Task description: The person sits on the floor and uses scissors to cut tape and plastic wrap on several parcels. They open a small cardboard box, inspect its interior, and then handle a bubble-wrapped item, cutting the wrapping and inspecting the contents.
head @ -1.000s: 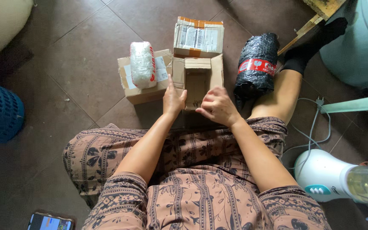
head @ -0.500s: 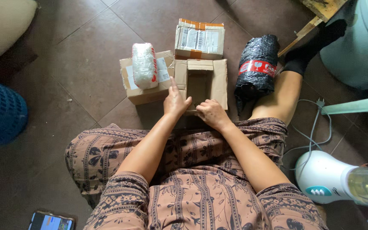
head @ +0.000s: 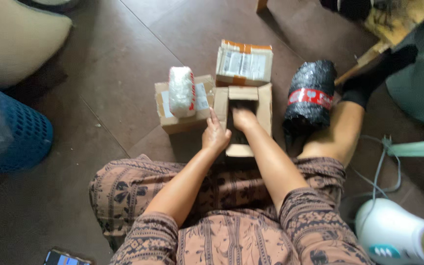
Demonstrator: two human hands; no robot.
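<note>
I see the open box point(head: 266, 105) on the floor point(head: 114, 98) before the lap, my right hand point(head: 244, 119) inside it, my left hand point(head: 215, 136) on its left flap. Left: a carton point(head: 165, 105) bearing a wrapped bundle point(head: 181, 91). Behind: a sealed parcel point(head: 244, 63). Right: a wrapped roll point(head: 310, 93).

Right hand point(head: 244, 119) inside open box point(head: 266, 105)

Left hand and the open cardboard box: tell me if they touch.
Touching. The head view shows the left hand pressed flat against the left flap of the open cardboard box, with no gap, while the right hand reaches inside.
</note>
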